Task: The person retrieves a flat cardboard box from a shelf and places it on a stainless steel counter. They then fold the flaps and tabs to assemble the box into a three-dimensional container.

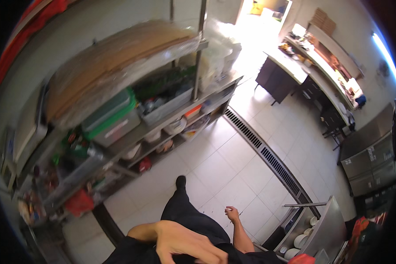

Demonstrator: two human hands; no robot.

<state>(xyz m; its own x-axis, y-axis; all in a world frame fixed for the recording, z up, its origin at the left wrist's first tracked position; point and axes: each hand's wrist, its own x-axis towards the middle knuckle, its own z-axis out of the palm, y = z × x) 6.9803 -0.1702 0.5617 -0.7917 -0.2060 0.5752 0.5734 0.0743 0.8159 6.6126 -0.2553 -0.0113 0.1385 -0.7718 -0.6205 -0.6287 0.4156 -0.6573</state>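
My left hand (187,241) is raised close in front of my dark clothing, back of the hand upward. Its thumb is apart from the loosely bent fingers, and I see nothing in it; the fingertips are partly cut off by the lower edge. Lower down and farther forward, my right hand (232,214) hangs beside my leg over the tiled floor (215,165). Its fingers are curled, with a hint of something small and pale at them, too small to name. One dark shoe (181,181) is stepping forward on the tiles.
Along the left runs a metal shelf (152,132) with a green-lidded bin (112,116), grey crates and wrapped cardboard (123,66). A floor drain grate (264,152) crosses ahead. At right stand a cart with white bowls (301,240) and steel cabinets (369,160); counters (286,66) lie beyond.
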